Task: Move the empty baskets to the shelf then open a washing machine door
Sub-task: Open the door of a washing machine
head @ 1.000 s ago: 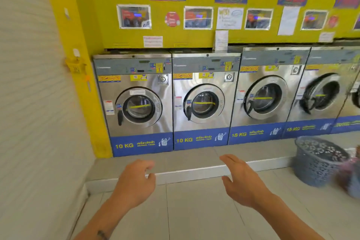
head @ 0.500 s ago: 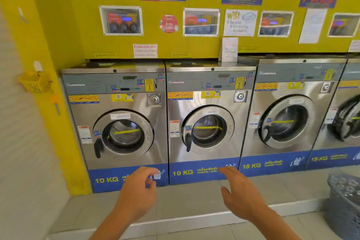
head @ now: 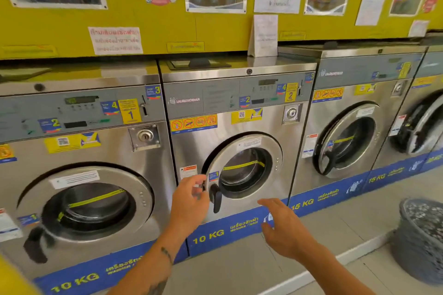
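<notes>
Right hand: the right hand (head: pixel 285 230) hovers palm down over the grey step (head: pixel 239 268), in front of the blue "10 KG" band; its fingers (head: pixel 266 202) are loose and spread, holding nothing.
Left hand: the left hand (head: pixel 189 203) is stretched out to the left rim of the round door (head: pixel 275 151). Its fingers are curled at that rim, just left of the black handle (head: pixel 216 197). Blur hides whether they actually grip anything.
Basket: 1 grey lattice basket (head: pixel 417 254) stands on the floor tiles at the right, below the step and well apart from both hands.
Door: it belongs to the middle washing machine (head: pixel 191 148), marked with a yellow 2. It has a glass porthole with a yellow strip across it, and it looks closed against the steel front.
Handle: it hangs downward on the door's left side.
Neighbours: the left machine (head: pixel 115 158), marked 1 and also 10 KG, stands flush beside it. The 15 KG machine (head: pixel 381 96) stands on the other side, set a little further back.
Wall: the yellow panel (head: pixel 215 29) above the row carries framed photos, a red round sticker and paper notices.
</notes>
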{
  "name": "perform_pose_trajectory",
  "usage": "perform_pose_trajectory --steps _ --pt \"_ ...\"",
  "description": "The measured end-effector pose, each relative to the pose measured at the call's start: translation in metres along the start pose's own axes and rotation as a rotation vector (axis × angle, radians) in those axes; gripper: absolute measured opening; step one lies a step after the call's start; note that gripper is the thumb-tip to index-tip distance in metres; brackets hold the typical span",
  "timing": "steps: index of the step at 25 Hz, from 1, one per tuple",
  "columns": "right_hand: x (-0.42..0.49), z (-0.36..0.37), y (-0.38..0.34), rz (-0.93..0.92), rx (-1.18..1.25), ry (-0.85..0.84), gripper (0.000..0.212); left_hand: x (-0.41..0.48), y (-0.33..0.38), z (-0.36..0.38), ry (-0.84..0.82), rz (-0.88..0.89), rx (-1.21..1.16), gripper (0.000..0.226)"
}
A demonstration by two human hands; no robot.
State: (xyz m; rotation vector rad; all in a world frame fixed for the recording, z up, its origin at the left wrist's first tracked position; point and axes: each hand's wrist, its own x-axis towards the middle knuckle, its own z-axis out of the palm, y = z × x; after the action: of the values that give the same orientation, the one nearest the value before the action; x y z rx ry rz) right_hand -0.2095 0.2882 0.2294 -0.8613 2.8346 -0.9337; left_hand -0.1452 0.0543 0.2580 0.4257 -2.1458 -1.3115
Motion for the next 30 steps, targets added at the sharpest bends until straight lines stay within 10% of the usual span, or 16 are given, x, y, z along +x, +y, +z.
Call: perform_pose_trajectory --steps 20,30 --pt "0.287 0.172 0.093 -0.047 0.005 -0.561 0.060 0.209 -0.150 0.145 -0.195 -0.017 0.383 0.057" --pt "0.249 0.214 0.074 0.166 0.137 -0.278 0.045 0.229 -0.162 0.109 -0.470 0.197 0.411 0.061"
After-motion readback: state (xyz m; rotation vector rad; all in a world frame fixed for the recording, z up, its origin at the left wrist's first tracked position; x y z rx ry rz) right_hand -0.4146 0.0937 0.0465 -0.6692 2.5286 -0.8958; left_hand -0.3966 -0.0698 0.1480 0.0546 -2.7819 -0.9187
